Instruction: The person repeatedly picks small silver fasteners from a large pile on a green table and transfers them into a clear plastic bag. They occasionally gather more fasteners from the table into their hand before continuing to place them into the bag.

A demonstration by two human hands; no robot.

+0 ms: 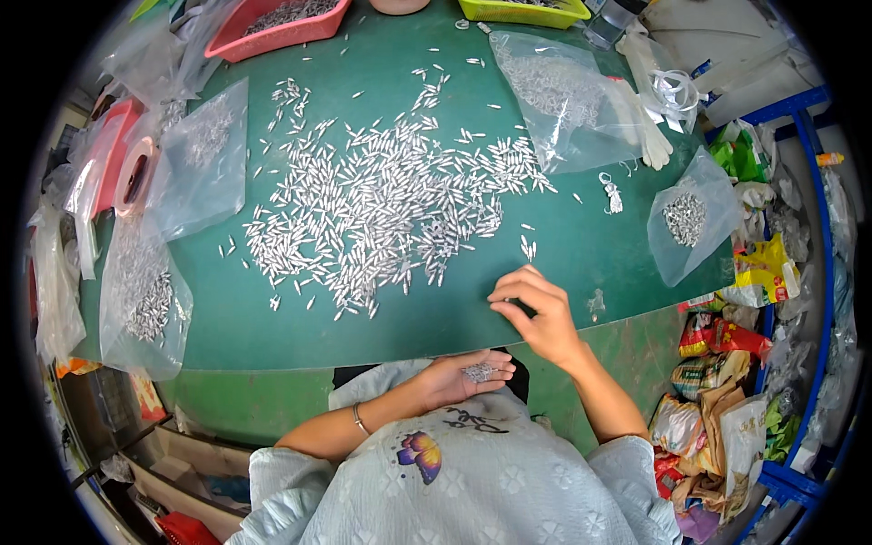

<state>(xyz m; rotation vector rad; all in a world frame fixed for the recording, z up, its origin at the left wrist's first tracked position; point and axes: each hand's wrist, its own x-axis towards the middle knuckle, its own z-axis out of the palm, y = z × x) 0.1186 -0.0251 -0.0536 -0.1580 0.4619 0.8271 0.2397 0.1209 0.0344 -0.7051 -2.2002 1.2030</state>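
Observation:
My left hand [447, 380] is palm up below the table's near edge, holding a small heap of fine silver metal pieces [478, 371] on its palm and fingers. Over the near edge of the table, my right hand [540, 316] has its fingers curled, with thumb and forefinger tips close together; whether something tiny sits between them is too small to tell. Beyond both hands a wide spread of silver, spindle-shaped metal pieces [391, 200], looking like fishing sinkers, covers the middle of the green table [436, 322]. A few loose sinkers [528, 248] lie just past my right hand.
Clear bags of small metal parts lie at the right [686, 218], far right [563, 100] and left [145, 300]. A pink tray [222, 41] and a yellow basket [527, 13] stand at the back. A white glove [652, 141] lies right. A blue rack [799, 472] holds packages.

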